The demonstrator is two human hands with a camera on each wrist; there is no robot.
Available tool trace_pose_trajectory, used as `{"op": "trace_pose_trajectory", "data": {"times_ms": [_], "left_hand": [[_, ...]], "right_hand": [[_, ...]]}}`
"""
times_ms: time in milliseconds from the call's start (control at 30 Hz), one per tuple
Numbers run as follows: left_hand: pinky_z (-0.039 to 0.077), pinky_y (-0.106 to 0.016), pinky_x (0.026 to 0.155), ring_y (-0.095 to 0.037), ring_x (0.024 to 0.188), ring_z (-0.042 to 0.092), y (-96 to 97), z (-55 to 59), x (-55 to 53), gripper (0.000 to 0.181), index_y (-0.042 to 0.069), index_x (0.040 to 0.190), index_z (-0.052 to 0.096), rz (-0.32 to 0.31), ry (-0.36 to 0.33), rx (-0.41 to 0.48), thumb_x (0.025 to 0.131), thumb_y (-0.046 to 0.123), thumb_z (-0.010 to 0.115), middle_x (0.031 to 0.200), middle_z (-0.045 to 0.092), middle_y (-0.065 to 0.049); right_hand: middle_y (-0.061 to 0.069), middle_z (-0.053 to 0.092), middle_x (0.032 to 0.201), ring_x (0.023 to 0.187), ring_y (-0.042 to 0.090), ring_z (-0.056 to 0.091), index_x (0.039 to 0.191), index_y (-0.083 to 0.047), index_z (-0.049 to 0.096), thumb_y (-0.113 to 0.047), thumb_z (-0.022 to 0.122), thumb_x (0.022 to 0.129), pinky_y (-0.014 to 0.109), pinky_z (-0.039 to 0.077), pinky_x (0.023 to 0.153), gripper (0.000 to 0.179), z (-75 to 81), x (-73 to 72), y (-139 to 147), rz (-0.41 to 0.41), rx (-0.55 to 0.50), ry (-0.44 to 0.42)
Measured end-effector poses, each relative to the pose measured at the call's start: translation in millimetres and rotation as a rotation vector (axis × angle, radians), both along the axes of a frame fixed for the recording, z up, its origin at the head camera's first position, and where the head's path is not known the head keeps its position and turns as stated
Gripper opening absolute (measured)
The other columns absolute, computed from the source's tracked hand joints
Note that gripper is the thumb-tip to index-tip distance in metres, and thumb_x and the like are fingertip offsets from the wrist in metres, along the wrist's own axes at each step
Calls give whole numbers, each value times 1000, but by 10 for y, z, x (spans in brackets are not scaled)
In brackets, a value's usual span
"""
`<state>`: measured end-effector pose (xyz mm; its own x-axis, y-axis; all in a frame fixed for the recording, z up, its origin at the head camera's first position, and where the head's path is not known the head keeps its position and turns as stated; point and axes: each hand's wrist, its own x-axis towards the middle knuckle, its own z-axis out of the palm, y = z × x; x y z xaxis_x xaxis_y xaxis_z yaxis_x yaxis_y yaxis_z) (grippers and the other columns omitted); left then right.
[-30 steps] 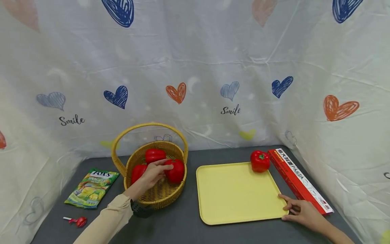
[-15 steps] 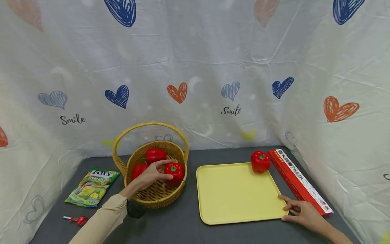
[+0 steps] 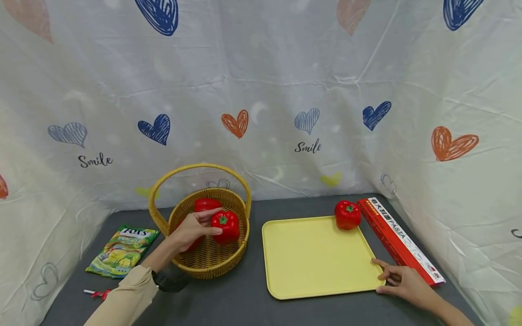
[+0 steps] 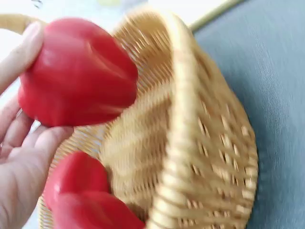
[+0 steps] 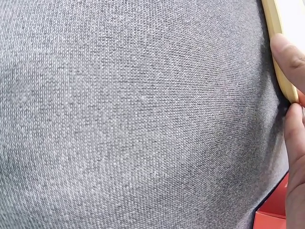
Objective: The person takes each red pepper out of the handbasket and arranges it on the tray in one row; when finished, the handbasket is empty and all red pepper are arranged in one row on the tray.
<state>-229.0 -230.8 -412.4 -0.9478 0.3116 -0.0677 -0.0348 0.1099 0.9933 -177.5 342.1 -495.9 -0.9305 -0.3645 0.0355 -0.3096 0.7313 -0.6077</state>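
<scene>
- Nearest me, at the lower left of my head view, a beige sleeve (image 3: 124, 294) comes in, with a dark device (image 3: 173, 279) at the wrist; it partly covers a red lollipop (image 3: 97, 294).
- At the lower right I see the right hand (image 3: 403, 283), its fingers pinching the near right corner of the yellow tray (image 3: 314, 262); my right wrist view shows the thumb against the rim.
- That tray lies flat on the dark grey bench (image 3: 228, 301), right of the frame's middle.
- Left of centre, the left hand (image 3: 191, 231) grips the held pepper (image 3: 227, 228), thumb on the near side and fingers beyond; I have this red pepper over the inside of the wicker basket (image 3: 216, 267), its green stem facing me.
- Two more red ones sit in the basket: the near pepper (image 3: 191, 246), mostly behind the hand, and the back pepper (image 3: 207, 204), near the far wall.
- Left of the basket, a green and yellow candy bag (image 3: 122, 253) lies flat.
- Farther off at the right, the red pasta box (image 3: 401, 240) slants beside the tray.
- The far pepper (image 3: 347, 215) sits at the tray's far right corner, close to the box.
- Behind everything hangs a pale cloth (image 3: 269, 68) printed with hearts.
</scene>
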Motion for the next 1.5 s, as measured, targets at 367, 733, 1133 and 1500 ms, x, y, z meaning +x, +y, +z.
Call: {"op": "trace_pose_trajectory", "data": {"times_ms": [367,733,1133,1500], "left_hand": [[50,-33,92,-30,128,48,32,314,254,72,-3,146,34,37,0,65,86,6,71,148,37,-22],[51,-41,91,-27,115,59,541,379,321,67,-6,141,41,-58,5,111,85,9,74,134,53,-24],[52,-37,90,-30,115,59,1429,191,42,59,-3,135,52,-101,36,139,81,3,76,129,58,-21],[55,-34,85,-25,108,63,2048,-162,-493,54,4,129,61,-81,87,38,78,2,78,120,65,-14]], "right_hand": [[0,72,84,67,-4,47,81,-13,67,-33,84,71,18,35,51,28,15,-25,12,23,-10,31],[2,72,86,67,-3,46,84,-11,69,-33,83,73,19,35,51,28,39,3,28,-11,16,-35],[3,73,88,69,-4,47,83,-13,69,-34,83,72,19,34,50,27,-6,10,10,3,-5,0],[23,68,107,69,-4,51,82,-13,66,-34,83,72,18,38,50,28,-17,-6,10,17,-41,12]]}}
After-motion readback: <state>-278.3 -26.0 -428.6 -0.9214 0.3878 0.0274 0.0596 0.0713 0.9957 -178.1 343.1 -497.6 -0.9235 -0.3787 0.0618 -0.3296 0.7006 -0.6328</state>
